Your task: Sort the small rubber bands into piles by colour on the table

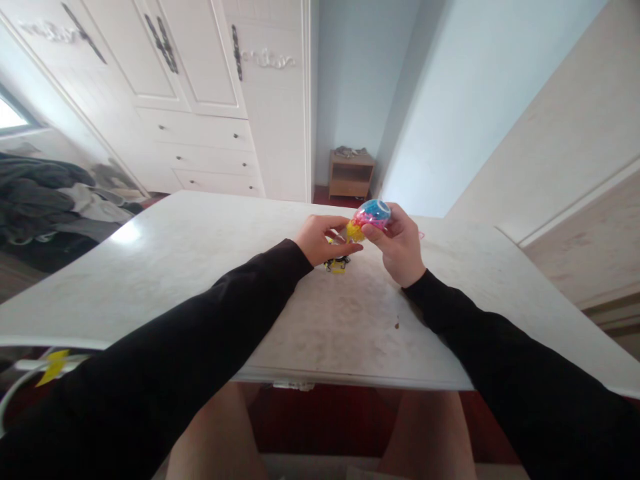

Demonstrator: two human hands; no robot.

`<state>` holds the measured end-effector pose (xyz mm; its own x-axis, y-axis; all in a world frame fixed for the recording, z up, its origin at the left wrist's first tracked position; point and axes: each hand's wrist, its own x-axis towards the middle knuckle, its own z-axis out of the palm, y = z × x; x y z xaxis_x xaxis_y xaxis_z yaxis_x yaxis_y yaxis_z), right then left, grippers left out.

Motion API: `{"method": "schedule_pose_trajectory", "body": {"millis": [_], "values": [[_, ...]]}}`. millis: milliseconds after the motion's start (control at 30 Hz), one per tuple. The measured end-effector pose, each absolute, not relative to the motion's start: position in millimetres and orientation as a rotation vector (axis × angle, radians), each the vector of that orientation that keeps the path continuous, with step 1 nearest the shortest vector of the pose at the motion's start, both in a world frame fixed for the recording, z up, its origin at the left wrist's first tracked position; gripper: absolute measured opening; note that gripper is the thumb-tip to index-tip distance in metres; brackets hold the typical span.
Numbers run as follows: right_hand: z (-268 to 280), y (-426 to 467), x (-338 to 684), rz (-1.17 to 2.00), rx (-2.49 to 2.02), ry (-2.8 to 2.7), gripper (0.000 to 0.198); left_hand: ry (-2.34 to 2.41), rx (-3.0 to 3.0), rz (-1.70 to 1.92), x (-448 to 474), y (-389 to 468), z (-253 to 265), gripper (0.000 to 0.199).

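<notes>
- over the far half of the white bench (pixel 345 333), a clear rounded container (pixel 373 213) of blue, pink and yellow bits is held up between both hands, tilted, blue end away to the right, yellow end toward the left hand (pixel 323 239).
- the right hand (pixel 399 250) is closed around it, thumb on the near side, fingers behind; that firm wrap is worth keeping so the tilt stays under control.
- the left hand is partly open, thumb and fingers parted at the yellow end; whether it grips anything there, i cannot tell.
- small black-and-yellow pieces (pixel 337 265) lie on the bench just below the left hand, so working low over them seems wise.
- gentle fingertip pressure looks best: the shell appears slick, and a hard squeeze or twist could make it slip.
</notes>
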<state>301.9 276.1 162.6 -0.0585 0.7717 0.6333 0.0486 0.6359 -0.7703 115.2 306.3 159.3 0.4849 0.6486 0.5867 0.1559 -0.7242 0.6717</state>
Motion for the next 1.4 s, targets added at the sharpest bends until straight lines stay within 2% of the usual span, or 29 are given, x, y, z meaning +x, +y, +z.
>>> {"method": "schedule_pose_trajectory", "body": {"millis": [567,833,1100,1400], "values": [[157,280,301,0.705,-0.723,-1.563,0.046,0.780,2.146,1.251,115,310,154,0.041],[162,277,302,0.626,-0.774,-1.511,0.054,0.752,2.160,1.376,116,312,154,0.037],[162,277,302,0.614,-0.755,-1.526,0.051,0.784,2.219,1.434,117,304,157,0.033],[161,281,303,0.569,-0.766,-1.536,0.056,0.809,2.204,1.369,118,301,161,0.037]]}}
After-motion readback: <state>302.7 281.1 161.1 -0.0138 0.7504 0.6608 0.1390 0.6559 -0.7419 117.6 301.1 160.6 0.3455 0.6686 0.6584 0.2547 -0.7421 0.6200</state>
